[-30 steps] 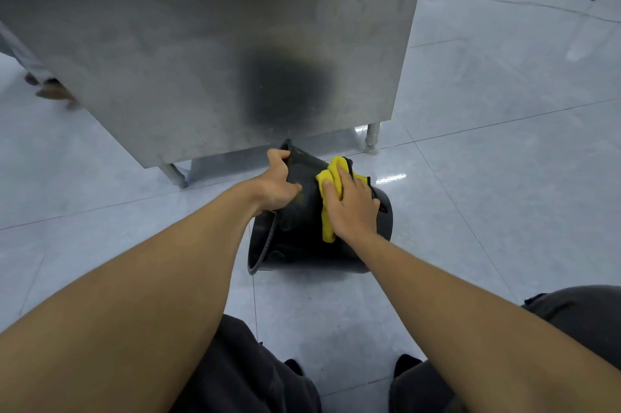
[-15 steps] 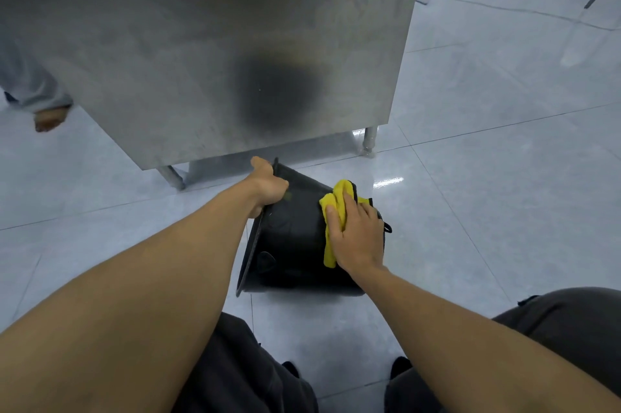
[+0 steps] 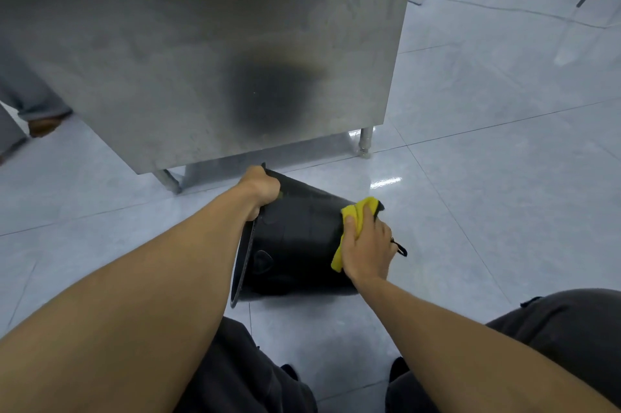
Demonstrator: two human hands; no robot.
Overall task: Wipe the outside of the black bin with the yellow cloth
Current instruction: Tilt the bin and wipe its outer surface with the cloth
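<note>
The black bin lies tipped on its side on the tiled floor, its open mouth facing left and its base to the right. My left hand is closed on the bin's rim at the top. My right hand presses the folded yellow cloth against the bin's outer wall near the base end. A small black loop pokes out past my right hand. The bin's inside is hidden.
A steel table juts over the bin from the back, with legs on the floor just behind it. Another person's foot is at the far left. My knees are at the bottom. A cable runs across the floor at the back right.
The bin has rolled so its mouth faces further left. My right hand has slid the yellow cloth rightward along the wall toward the base. My left hand keeps its grip on the rim.
</note>
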